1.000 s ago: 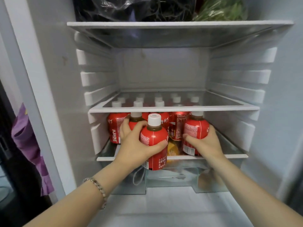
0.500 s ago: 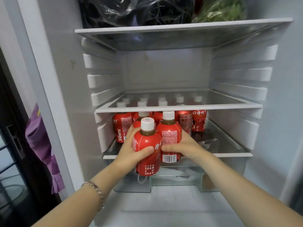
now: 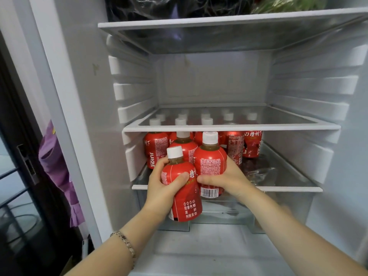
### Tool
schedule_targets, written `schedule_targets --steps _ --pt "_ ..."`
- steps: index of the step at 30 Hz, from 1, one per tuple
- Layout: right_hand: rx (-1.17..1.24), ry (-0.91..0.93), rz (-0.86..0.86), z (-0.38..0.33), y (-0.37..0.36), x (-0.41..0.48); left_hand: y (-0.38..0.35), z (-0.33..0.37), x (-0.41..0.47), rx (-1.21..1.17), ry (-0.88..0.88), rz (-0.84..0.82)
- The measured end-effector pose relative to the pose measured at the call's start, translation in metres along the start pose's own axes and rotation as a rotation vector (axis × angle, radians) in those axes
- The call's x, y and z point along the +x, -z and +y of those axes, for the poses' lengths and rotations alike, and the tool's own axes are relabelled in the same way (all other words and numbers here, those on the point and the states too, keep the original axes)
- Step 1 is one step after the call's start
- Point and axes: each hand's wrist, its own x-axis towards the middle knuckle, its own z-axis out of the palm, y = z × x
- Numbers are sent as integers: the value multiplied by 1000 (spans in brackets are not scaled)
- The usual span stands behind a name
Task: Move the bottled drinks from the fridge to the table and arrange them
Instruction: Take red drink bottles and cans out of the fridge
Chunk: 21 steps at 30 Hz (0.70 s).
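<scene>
Inside the open fridge (image 3: 328, 206), the person holds a bottled drink in each hand. The left hand (image 3: 161, 188) has its fingers clamped round the first bottle (image 3: 189, 204), thumb pressed across the red label. This bottle hangs in front of the lower shelf (image 3: 288, 189), its base below the shelf's front rim. The right hand (image 3: 229, 178) has its fingers wrapped round the second bottle (image 3: 211, 162), thumb on the front. That bottle stands upright at the shelf's front edge, just beside the first. Both have white caps, and brownish liquid shows at their necks above the red wrap.

Behind them, the remaining bottles (image 3: 156, 148) stand in rows on the lower shelf, their caps showing through the glass middle shelf (image 3: 278, 127). A crumpled clear wrapper (image 3: 260, 174) lies on the lower shelf to the right. The top shelf (image 3: 219, 18) carries a dark plastic bag (image 3: 159, 6) and leafy greens (image 3: 288, 3). A clear drawer (image 3: 223, 214) sits under the lower shelf; what it holds cannot be made out. A bracelet (image 3: 125, 244) circles the left wrist, and purple cloth (image 3: 57, 172) hangs outside the fridge at the left.
</scene>
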Motion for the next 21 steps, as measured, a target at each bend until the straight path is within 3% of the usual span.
schedule_targets --steps 10,14,21 --pt "17 -21 -9 0 0 -1 -6 18 -12 158 -338 216" --pt "9 -25 -17 -1 1 -2 -10 18 -13 220 -426 198" --pt "22 -12 14 -1 0 -2 -13 13 -4 225 -264 68"
